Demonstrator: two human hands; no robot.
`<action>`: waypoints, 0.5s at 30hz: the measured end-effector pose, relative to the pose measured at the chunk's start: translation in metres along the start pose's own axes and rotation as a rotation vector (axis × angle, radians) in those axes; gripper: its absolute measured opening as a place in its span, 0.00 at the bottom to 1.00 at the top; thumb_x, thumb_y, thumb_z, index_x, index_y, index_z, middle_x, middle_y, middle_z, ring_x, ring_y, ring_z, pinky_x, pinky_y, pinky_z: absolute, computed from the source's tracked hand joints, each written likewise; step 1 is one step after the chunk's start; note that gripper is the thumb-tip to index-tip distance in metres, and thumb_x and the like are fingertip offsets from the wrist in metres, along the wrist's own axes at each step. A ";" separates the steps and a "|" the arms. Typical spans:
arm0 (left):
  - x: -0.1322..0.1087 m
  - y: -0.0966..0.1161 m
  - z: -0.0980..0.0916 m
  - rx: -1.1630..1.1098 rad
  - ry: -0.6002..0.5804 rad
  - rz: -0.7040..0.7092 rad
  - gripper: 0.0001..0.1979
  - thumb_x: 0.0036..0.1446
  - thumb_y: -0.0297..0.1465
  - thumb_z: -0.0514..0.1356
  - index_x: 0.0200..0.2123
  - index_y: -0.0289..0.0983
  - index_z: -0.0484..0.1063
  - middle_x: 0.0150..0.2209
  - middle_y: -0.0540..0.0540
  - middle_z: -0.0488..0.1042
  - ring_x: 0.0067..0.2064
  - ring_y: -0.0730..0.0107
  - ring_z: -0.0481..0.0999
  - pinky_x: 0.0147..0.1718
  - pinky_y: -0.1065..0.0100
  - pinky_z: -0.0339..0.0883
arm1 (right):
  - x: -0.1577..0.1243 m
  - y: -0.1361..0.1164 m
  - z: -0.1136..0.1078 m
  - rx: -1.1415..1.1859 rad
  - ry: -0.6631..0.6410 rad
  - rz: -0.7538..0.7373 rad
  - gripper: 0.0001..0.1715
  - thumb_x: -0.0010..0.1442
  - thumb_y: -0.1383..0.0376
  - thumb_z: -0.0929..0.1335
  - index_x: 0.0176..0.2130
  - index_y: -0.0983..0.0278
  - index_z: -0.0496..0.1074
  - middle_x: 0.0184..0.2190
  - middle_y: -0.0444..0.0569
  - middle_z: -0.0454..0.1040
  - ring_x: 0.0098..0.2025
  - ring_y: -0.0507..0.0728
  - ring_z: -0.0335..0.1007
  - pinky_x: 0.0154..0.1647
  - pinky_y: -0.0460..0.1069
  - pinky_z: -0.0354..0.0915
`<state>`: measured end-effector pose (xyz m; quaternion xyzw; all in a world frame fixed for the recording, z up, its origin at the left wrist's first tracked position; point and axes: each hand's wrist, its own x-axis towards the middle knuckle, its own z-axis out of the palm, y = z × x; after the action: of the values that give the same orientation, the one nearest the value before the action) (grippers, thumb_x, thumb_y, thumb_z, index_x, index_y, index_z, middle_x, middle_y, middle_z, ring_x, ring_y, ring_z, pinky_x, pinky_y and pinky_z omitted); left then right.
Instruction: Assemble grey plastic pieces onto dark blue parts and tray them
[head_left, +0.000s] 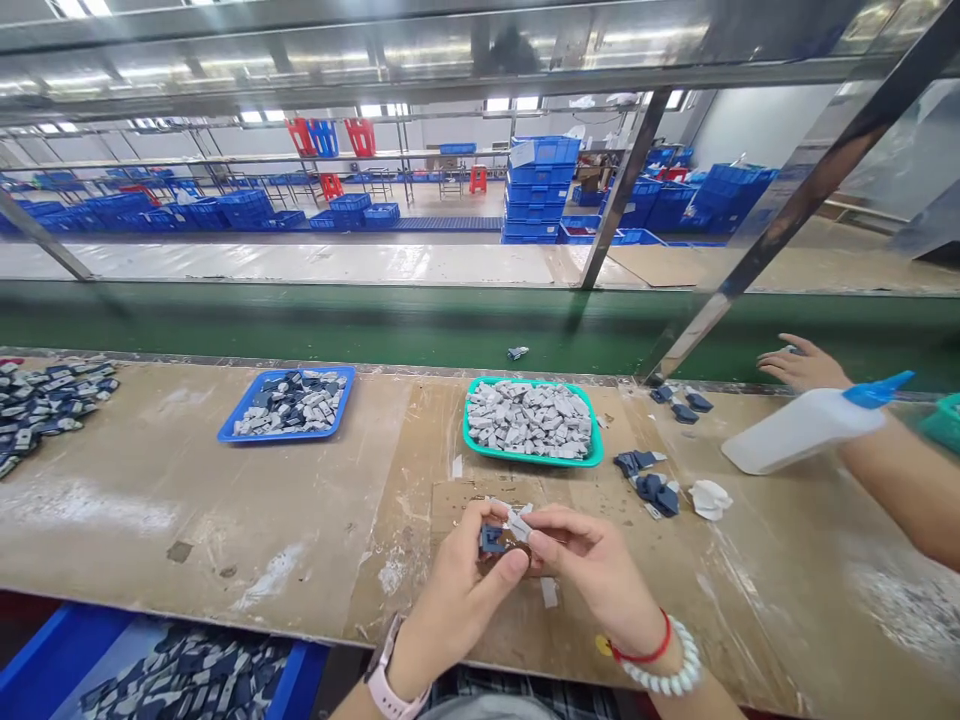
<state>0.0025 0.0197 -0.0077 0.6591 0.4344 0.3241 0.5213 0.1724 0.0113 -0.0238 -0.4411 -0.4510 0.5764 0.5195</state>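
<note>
My left hand [469, 570] is closed on a small dark blue plastic part [493, 539], gripped between thumb and fingers. My right hand [589, 560] pinches a light grey plastic piece [519, 524] against it, just above the brown cardboard on the bench. The two pieces touch, but whether they are joined I cannot tell. Beyond my hands stands a green tray [534, 460] heaped with light grey pieces [529, 418]. Farther left lies a blue tray [289, 434] holding mixed grey and dark blue parts.
Dark blue parts [656, 494] and a crumpled white tissue [709, 500] lie to the right. A white glue bottle [802, 430] with a blue cap lies tilted near a co-worker's arm [900, 480]. One part [517, 353] rests on the green belt [375, 325]. A blue bin [56, 665] sits below left.
</note>
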 end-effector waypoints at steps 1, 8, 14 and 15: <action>0.001 0.003 0.001 0.006 0.004 0.006 0.16 0.61 0.42 0.55 0.49 0.41 0.62 0.44 0.46 0.70 0.46 0.65 0.69 0.45 0.66 0.61 | -0.001 -0.003 0.001 -0.038 0.001 -0.059 0.09 0.53 0.60 0.73 0.36 0.59 0.79 0.35 0.48 0.76 0.34 0.54 0.73 0.34 0.48 0.73; 0.001 0.010 0.003 0.029 0.012 0.042 0.16 0.62 0.41 0.54 0.49 0.40 0.63 0.44 0.45 0.70 0.45 0.63 0.69 0.46 0.65 0.60 | -0.008 -0.016 0.003 -0.466 0.012 -0.459 0.09 0.58 0.69 0.69 0.38 0.58 0.78 0.33 0.48 0.76 0.35 0.53 0.73 0.34 0.46 0.71; -0.003 0.001 0.021 0.068 0.128 -0.004 0.12 0.66 0.39 0.46 0.45 0.40 0.63 0.38 0.45 0.72 0.41 0.63 0.70 0.42 0.64 0.61 | -0.023 -0.011 0.012 -0.797 -0.053 -0.710 0.18 0.61 0.76 0.62 0.44 0.61 0.75 0.34 0.53 0.74 0.34 0.55 0.71 0.32 0.47 0.70; -0.005 -0.003 0.022 0.042 0.157 -0.024 0.13 0.65 0.39 0.46 0.45 0.40 0.63 0.38 0.45 0.72 0.40 0.63 0.70 0.42 0.64 0.61 | -0.025 -0.010 0.014 -0.837 -0.097 -0.714 0.19 0.61 0.76 0.62 0.47 0.62 0.73 0.35 0.54 0.74 0.35 0.55 0.71 0.34 0.47 0.71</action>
<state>0.0195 0.0067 -0.0164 0.6371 0.4886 0.3593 0.4757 0.1620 -0.0143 -0.0103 -0.4024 -0.7866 0.1557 0.4416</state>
